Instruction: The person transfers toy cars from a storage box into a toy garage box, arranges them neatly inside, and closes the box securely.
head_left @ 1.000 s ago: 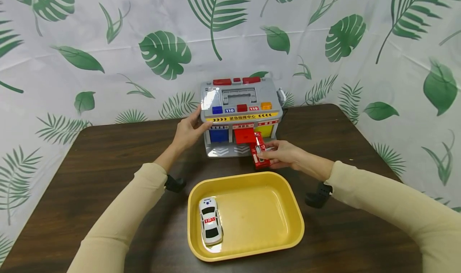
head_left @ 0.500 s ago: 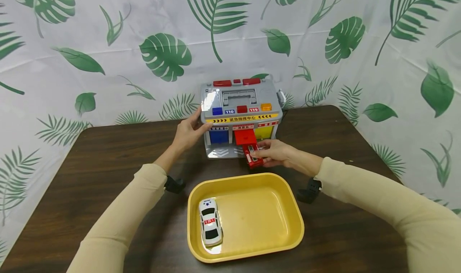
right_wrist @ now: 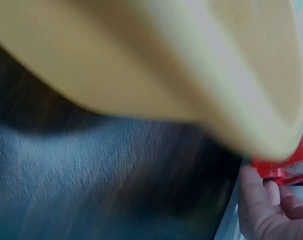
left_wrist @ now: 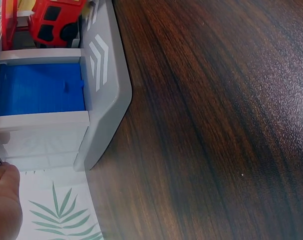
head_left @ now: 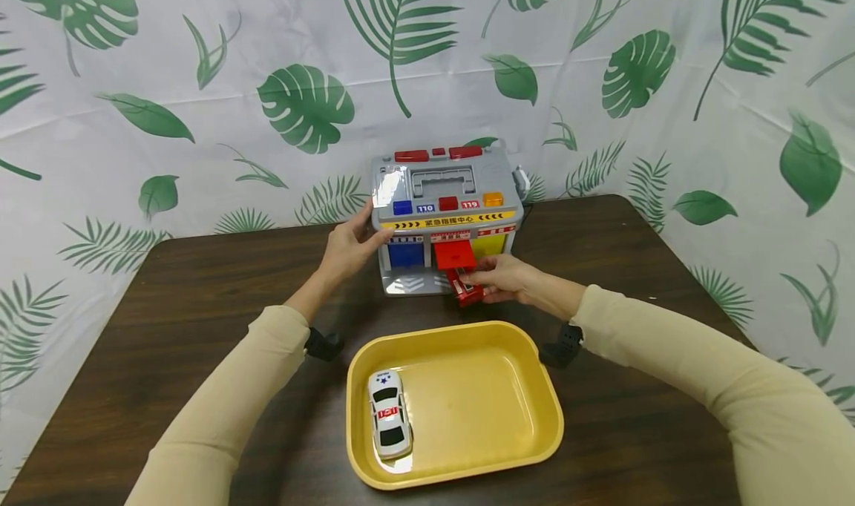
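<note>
One truck (head_left: 469, 294) has slid further under the door (head_left: 455, 254), partly inside now; your right hand (head_left: 505, 277) pinches it, your left hand (head_left: 345, 248) grips the garage (head_left: 427, 222).

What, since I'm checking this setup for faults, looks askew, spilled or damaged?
No spill or damage shows. The red toy truck looks slightly askew, slanting out from under the raised red door. The right hand grips it, so that seems harmless.
</note>
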The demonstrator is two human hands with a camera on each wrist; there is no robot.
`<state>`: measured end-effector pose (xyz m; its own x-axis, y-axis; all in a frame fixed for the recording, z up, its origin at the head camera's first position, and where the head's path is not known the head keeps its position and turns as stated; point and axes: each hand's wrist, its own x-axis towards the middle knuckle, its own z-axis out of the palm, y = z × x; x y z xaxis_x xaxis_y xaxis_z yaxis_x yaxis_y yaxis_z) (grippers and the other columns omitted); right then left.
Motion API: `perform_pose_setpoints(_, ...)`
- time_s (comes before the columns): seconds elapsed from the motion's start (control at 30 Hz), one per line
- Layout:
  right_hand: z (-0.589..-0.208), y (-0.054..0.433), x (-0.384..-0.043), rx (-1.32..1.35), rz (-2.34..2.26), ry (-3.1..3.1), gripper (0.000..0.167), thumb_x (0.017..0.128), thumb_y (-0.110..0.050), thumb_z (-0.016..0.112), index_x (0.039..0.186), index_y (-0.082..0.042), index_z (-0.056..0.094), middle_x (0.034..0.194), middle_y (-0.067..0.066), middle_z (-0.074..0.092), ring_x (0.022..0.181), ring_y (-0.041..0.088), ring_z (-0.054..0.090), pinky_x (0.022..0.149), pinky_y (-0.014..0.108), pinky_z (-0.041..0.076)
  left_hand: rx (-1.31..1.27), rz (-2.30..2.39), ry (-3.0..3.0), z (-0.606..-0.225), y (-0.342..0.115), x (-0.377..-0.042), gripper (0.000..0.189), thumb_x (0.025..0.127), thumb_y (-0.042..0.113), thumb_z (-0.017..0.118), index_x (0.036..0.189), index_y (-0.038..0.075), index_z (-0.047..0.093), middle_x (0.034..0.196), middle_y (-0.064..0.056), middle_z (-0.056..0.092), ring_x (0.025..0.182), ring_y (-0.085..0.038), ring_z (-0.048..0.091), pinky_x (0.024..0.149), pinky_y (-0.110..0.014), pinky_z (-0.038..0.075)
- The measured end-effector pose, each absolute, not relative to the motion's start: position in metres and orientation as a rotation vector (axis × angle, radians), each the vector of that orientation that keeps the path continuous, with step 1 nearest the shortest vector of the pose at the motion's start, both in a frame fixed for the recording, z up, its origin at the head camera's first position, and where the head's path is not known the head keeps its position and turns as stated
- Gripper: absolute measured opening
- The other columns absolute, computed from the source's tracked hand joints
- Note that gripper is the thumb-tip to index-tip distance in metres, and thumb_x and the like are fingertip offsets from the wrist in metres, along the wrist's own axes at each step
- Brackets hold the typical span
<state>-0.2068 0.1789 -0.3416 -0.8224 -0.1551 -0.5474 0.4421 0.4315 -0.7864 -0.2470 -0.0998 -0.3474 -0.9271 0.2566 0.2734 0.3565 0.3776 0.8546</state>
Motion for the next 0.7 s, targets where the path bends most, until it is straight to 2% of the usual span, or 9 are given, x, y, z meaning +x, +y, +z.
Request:
perform_pose_setpoints(0.1,-0.3425,0.1791,-0.2093,0.245,-1.384,2.141,0.063,0.088,-0.03,0.066,0.138,-0.002,0.04,0.132,0.016,0.048,0.077,0.015,0.054,0.082,0.031,0.056,-0.567,-1.601,-2.524,-0.348,-0.0995,-0.2469,0.075,0.09,0.028,0.064,0.148,0.006,0.023,0.148,-0.012,0.036,0.128,-0.025,0.047,0.1,-0.039,0.045)
perform_pose_setpoints(0.3,-0.3381,0.1764,-0.2116,0.233,-1.336,2.147,0.058,0.09,-0.029,0.064,0.134,0.001,0.042,0.125,0.015,0.049,0.069,0.012,0.054,0.077,0.028,0.057,-0.567,-1.605,-2.513,-0.3482,-0.0991,-0.2464,0.075,0.09,0.028,0.065,0.148,0.006,0.023,0.147,-0.013,0.038,0.127,-0.027,0.048,0.099,-0.039,0.045)
perform_pose_setpoints(0.4,-0.3361,0.1759,-0.2108,0.211,-1.312,2.162,0.055,0.091,-0.029,0.062,0.132,0.002,0.042,0.124,0.015,0.049,0.069,0.012,0.057,0.078,0.03,0.057,-0.568,-1.606,-2.518,-0.3476,-0.0997,-0.2459,0.074,0.09,0.026,0.064,0.148,0.007,0.024,0.146,-0.013,0.038,0.127,-0.026,0.048,0.1,-0.039,0.045)
perform_pose_setpoints(0.7,-0.3449,0.1787,-0.21,0.175,-1.305,2.162,0.06,0.093,-0.033,0.058,0.137,0.002,0.036,0.134,0.019,0.045,0.088,0.021,0.063,0.085,0.037,0.055,-0.563,-1.586,-2.533,-0.3484,-0.1003,-0.2449,0.074,0.09,0.027,0.064,0.148,0.008,0.023,0.148,-0.013,0.036,0.127,-0.028,0.047,0.1,-0.039,0.045)
